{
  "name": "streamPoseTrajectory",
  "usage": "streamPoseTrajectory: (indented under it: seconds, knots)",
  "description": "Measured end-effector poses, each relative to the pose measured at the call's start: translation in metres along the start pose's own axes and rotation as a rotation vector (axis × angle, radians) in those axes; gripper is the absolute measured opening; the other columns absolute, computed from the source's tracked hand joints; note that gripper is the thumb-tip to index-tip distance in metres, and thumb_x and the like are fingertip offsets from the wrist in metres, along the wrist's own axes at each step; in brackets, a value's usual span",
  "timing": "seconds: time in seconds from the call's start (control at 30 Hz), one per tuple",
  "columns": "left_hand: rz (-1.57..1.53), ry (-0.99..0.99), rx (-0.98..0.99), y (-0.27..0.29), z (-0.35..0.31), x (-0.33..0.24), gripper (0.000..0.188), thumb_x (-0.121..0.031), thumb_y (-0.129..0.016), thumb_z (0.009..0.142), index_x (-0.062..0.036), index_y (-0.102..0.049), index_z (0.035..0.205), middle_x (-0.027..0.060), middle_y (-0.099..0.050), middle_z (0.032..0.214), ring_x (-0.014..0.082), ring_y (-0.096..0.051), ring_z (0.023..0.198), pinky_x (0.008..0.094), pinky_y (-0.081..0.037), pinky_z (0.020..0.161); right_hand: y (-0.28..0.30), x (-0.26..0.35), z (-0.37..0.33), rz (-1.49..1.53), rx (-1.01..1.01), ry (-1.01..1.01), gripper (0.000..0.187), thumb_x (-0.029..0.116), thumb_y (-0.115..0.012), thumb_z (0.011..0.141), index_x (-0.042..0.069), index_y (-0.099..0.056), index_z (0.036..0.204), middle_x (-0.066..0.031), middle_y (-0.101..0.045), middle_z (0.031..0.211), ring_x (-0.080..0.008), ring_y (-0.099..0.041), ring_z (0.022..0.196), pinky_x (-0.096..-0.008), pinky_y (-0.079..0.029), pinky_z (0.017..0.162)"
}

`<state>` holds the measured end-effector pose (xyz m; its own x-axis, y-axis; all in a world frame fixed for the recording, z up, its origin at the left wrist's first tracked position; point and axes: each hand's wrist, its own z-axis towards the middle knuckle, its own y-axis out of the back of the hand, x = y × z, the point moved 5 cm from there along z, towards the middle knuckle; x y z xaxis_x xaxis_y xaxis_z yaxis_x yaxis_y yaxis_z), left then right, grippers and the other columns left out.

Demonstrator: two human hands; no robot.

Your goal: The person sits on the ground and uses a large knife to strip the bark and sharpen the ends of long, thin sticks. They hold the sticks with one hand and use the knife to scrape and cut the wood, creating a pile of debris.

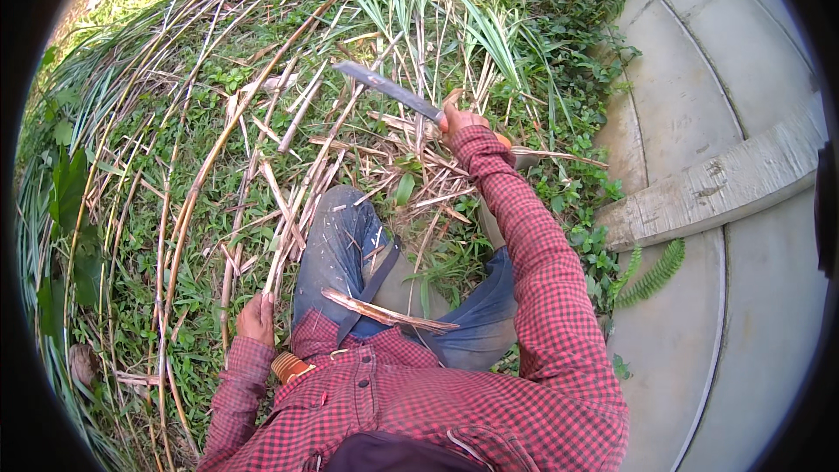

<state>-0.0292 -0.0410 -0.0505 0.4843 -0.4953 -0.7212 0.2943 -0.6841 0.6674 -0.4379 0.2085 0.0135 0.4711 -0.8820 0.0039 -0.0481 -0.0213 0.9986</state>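
My right hand (461,120) is closed round the orange handle of a machete (384,86). Its long grey blade points up and to the left, above the grass and split stalks. Low on the left, my left hand (255,319) grips the near end of a dry cane stalk (301,201), which runs away from me up and to the right beside my left knee. A split strip of stalk (384,309) lies across my lap. Broken pieces of stalk (437,170) are heaped on the ground beyond my knees.
Long uncut canes (188,201) with green leaves lie along the left. Leafy cut tops (402,0) spread at the far side. On the right, a wooden beam (717,183) rests on a grey concrete slab (673,323), edged by ferns. An orange-brown ribbed object (290,367) sits at my left hip.
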Motion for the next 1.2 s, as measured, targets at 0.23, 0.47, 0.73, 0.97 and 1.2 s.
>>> streamPoseTrajectory:
  seconds: [0.23, 0.47, 0.73, 0.97, 1.2]
  knots:
    - [-0.281, 0.138, 0.144, -0.011, 0.018, 0.0, 0.039, -0.032, -0.04, 0.09, -0.0041, -0.046, 0.063, -0.0002, -0.037, 0.05, 0.0102, -0.037, 0.045, 0.0266, -0.029, 0.043, 0.022, 0.049, -0.045, -0.1, 0.017, 0.399, 0.022, 0.021, -0.048, 0.083, 0.004, -0.041, 0.094, -0.0162, -0.058, 0.081, -0.0316, -0.059, 0.079, -0.0423, -0.048, 0.065]
    - [-0.546, 0.246, 0.343, -0.038, -0.014, 0.018, 0.036, -0.033, -0.041, 0.09, -0.0088, -0.042, 0.063, -0.0041, -0.035, 0.051, 0.0057, -0.033, 0.043, 0.0215, -0.026, 0.04, -0.01, -0.008, -0.003, 0.08, -0.001, -0.06, 0.029, 0.024, -0.054, 0.079, 0.005, -0.046, 0.099, -0.0155, -0.059, 0.082, -0.0303, -0.059, 0.075, -0.0419, -0.049, 0.065]
    - [-0.55, 0.188, 0.284, -0.031, -0.001, 0.013, 0.036, -0.033, -0.041, 0.09, -0.0062, -0.045, 0.066, -0.0032, -0.037, 0.054, 0.0057, -0.033, 0.045, 0.0215, -0.027, 0.041, 0.013, 0.04, -0.043, 0.127, 0.037, 0.33, 0.036, 0.025, -0.056, 0.072, 0.004, -0.047, 0.1, -0.018, -0.057, 0.084, -0.0339, -0.057, 0.08, -0.0415, -0.046, 0.073]
    - [-0.325, 0.15, 0.231, -0.026, -0.009, 0.008, 0.036, -0.031, -0.04, 0.09, -0.0016, -0.049, 0.072, 0.0028, -0.04, 0.052, 0.0113, -0.039, 0.045, 0.0278, -0.033, 0.043, 0.059, 0.014, -0.006, 0.361, -0.197, -0.029, 0.043, 0.028, -0.06, 0.068, 0.002, -0.048, 0.1, -0.019, -0.057, 0.088, -0.0342, -0.057, 0.082, -0.0383, -0.046, 0.073]
    - [0.106, -0.064, -0.063, -0.002, -0.016, -0.023, 0.029, -0.028, -0.042, 0.088, -0.002, -0.053, 0.084, 0.0195, -0.052, 0.06, 0.0355, -0.052, 0.053, 0.0434, -0.038, 0.049, 0.086, 0.042, -0.015, -0.009, -0.268, 0.472, 0.022, 0.02, -0.054, 0.077, 0.005, -0.043, 0.089, -0.0121, -0.055, 0.073, -0.0292, -0.057, 0.064, -0.0404, -0.048, 0.057]
